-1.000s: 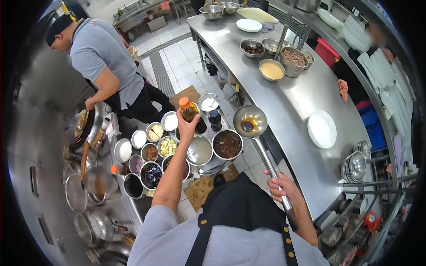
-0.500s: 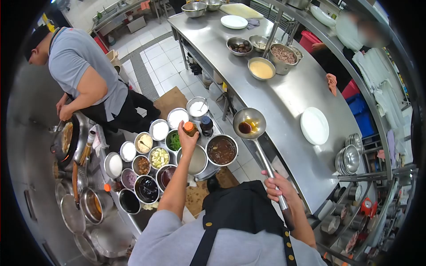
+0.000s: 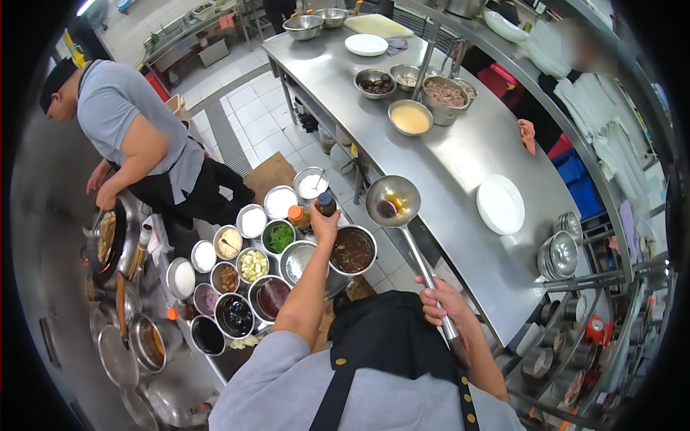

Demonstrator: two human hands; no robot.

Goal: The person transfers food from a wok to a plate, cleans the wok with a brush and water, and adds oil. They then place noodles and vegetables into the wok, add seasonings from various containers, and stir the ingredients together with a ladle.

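My right hand (image 3: 443, 300) is wrapped round the handle of a long steel ladle (image 3: 424, 264). The ladle's bowl holds a little dark brown and yellow liquid (image 3: 395, 204). My left hand (image 3: 325, 224) is closed around a dark bottle with a blue-black cap (image 3: 326, 202), standing among the ingredient pots. Just left of that hand is a bottle with an orange cap (image 3: 297, 213). Close by are a pot of brown sauce (image 3: 353, 250), a pot of chopped greens (image 3: 278, 235) and a pot with pale, clear liquid (image 3: 296, 263).
More pots hold white powder (image 3: 279, 202), diced pale pieces (image 3: 254, 265) and dark sauce (image 3: 235, 314). A co-worker (image 3: 129, 129) stands at a wok (image 3: 118, 248) on the left. On the steel table (image 3: 445, 194) are white plates (image 3: 500, 205) and a bowl of yellow liquid (image 3: 410, 117).
My left hand has let go of the orange-capped bottle and moved right onto the dark bottle. The ladle stays in my right hand. The view has shifted slightly.
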